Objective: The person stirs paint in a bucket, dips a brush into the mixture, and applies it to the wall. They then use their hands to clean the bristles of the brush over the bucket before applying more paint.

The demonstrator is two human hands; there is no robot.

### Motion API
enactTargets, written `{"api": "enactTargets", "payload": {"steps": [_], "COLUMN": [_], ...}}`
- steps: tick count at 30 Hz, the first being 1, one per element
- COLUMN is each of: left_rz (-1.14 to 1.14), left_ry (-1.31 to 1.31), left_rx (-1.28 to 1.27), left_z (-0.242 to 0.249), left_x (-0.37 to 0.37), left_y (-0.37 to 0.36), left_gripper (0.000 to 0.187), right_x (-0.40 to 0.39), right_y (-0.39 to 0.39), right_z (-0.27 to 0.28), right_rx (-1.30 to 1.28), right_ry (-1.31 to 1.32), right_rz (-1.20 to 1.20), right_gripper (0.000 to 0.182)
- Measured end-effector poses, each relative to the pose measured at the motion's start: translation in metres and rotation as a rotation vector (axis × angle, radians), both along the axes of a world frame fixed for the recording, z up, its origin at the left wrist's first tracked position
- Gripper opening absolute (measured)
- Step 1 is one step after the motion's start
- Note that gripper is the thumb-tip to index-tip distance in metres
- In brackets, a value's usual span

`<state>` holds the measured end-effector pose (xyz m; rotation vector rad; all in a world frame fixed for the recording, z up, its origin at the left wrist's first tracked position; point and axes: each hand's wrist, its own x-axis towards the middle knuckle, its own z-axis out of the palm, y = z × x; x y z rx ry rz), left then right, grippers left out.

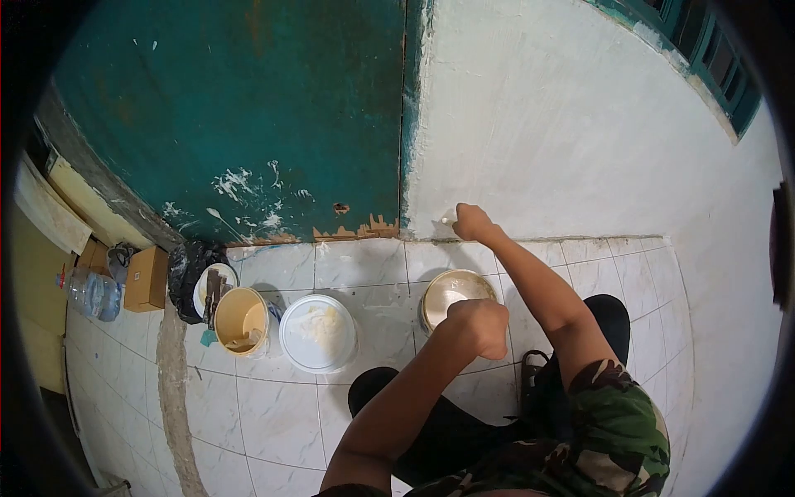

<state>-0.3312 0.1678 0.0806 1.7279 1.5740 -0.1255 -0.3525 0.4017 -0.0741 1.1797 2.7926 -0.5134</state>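
My right hand [474,222] is closed, reaching to the foot of the white wall [530,124] beside the green door. A small pale-ended tool [447,220] pokes out of its fingers against the wall; its kind is hard to make out. My left hand [479,328] makes a fist over the near side of an open paint bucket [460,287] with whitish stuff inside. Whether those fingers grip the bucket's rim or something else is hidden.
A white-lidded pail [318,335] stands left of the bucket. Next to it are a cream bucket [242,321] with a tool inside and a black plastic bag [189,277]. Further left sit a cardboard box [146,280] and a clear bottle [93,293]. The green door [323,99] has white paint splashes.
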Motion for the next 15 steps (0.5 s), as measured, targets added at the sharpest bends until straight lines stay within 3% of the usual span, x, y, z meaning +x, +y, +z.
{"api": "enactTargets", "payload": {"steps": [3, 5, 8, 15], "left_rz": [0.003, 0.026, 0.057, 0.017], "left_ry": [-0.011, -0.074, -0.077, -0.025], "left_rx": [-0.009, 0.068, 0.074, 0.014], "left_z": [0.001, -0.001, 0.004, 0.001], "left_x": [-0.002, -0.004, -0.006, -0.003], "left_y": [0.0, -0.002, -0.005, 0.001], "left_gripper": [0.036, 0.026, 0.027, 0.031], "right_x": [0.001, 0.003, 0.003, 0.011], "right_y": [0.008, 0.013, 0.021, 0.018], "right_z": [-0.01, -0.009, 0.017, 0.185], "right_rx": [0.005, 0.025, 0.109, 0.338], "right_ry": [0.012, 0.01, 0.02, 0.1], "right_rz": [-0.05, -0.044, 0.029, 0.169], "right_gripper": [0.028, 0.026, 0.025, 0.016]}}
